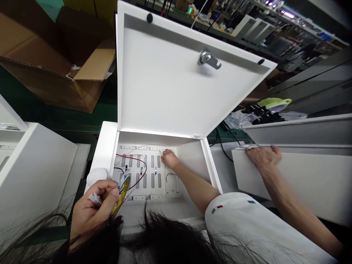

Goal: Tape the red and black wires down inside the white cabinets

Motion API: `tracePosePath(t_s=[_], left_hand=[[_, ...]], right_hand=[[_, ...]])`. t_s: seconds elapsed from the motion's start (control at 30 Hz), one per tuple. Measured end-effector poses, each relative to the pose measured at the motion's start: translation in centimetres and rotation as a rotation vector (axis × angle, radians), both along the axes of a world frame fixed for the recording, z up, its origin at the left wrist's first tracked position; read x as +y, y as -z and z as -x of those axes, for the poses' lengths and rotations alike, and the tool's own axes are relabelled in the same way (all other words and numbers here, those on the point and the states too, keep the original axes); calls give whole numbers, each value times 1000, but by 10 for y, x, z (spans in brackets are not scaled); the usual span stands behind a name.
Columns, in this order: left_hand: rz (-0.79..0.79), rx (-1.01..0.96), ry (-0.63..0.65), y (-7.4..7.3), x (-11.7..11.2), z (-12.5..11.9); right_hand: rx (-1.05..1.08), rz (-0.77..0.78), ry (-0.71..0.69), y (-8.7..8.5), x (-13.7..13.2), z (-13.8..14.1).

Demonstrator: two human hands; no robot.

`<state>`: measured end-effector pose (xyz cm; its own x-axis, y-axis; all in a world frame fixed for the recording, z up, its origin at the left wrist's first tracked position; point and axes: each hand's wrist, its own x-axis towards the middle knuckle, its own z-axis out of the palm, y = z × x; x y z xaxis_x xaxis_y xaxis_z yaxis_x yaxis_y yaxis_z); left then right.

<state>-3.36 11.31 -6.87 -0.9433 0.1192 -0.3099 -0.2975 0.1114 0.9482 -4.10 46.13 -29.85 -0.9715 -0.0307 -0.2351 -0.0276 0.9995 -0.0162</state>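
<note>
In the head view a white metal box (212, 167) lies in front of me, its lid (170, 84) raised and showing a cam lock (208, 59). My left hand (93, 209) is closed on a roll of tape (124, 192) with a yellow printed core, at the box's left front. White scraps (95, 198) stick out between its fingers. Deep inside the box, my right hand (169, 159) has its fingers drawn together at the upper end of a narrow white plate (172, 189); what they grip is hidden. Beside it lies a slotted panel (148, 165) with red wires (145, 170) running across.
Another person's hand (264, 157) rests on a second white box (291, 176) at the right. A third white box (49, 157) stands at the left. Behind are an open cardboard carton (46, 80) and, at right, clear plastic bags (238, 120).
</note>
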Motion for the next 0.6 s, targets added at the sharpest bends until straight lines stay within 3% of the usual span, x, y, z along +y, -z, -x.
tracePosePath(t_s=[0.27,0.6], left_hand=[[-10,-39,0,-2,-2,0],[-31,-52,5,1,-5,1]], right_hand=[[73,38,-25,7,1,-3],[80,145,62,0,0,-9]])
